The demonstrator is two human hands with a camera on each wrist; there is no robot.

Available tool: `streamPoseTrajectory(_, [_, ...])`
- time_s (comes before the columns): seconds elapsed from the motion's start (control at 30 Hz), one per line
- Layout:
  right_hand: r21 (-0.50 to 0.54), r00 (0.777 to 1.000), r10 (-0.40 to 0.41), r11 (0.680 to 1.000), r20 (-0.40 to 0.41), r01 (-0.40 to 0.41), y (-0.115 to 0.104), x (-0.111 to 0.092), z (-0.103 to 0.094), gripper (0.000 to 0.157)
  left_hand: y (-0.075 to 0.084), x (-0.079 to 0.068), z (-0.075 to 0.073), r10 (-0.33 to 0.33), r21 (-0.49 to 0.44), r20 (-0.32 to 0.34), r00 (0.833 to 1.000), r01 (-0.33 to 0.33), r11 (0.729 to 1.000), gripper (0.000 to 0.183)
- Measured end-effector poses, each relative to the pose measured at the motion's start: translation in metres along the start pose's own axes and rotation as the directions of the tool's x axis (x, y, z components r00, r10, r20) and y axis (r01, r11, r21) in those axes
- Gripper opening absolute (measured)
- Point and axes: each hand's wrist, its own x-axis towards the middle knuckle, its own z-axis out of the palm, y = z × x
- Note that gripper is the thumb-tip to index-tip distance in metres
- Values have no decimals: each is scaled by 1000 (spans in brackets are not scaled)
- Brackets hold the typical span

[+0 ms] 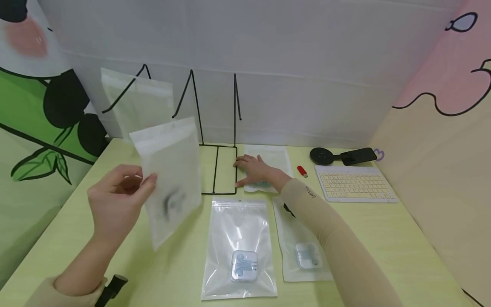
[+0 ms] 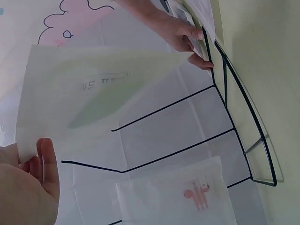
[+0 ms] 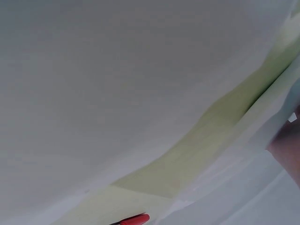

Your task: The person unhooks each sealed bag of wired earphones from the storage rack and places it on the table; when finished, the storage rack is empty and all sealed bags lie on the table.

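On the table (image 1: 414,251), one bag is hanging — four are waiting off the hooks.
The wire rack (image 1: 235,123) is standing far, its left hook carrying the hanging bag (image 1: 147,104), its other two carrying none. The clear bag (image 1: 226,230) is lying near, a frosted bag (image 1: 293,230) to its right, a far bag (image 1: 272,160) beside the rack. The left hand (image 1: 119,196) is pinching the raised bag (image 1: 172,162); the right hand (image 1: 255,169) — fingers extended — is resting at the rack's right edge.
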Motion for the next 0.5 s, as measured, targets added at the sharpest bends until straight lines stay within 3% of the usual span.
streamPoseTrajectory(0.13, [-4, 1000, 0, 1000, 1, 0, 1, 1, 1, 81, -2, 1, -9, -85, -33, 40, 996, 86, 996, 13])
streamPoseTrajectory(0.27, [-10, 1000, 4, 1000, 1, -4, 2, 2, 3, 82, -4, 2, -15, -101, -98, 52, 994, 106, 990, 15])
streamPoseTrajectory(0.43, [-2, 1000, 4, 1000, -3, -4, 3, 2, 3, 82, -6, 2, -24, -105, -6, 62, 993, 106, 994, 21])
streamPoseTrajectory(0.5, [-4, 1000, 3, 1000, -3, -3, 3, 2, 3, 81, -7, 0, -27, -136, 87, 63, 989, 130, 988, 28])
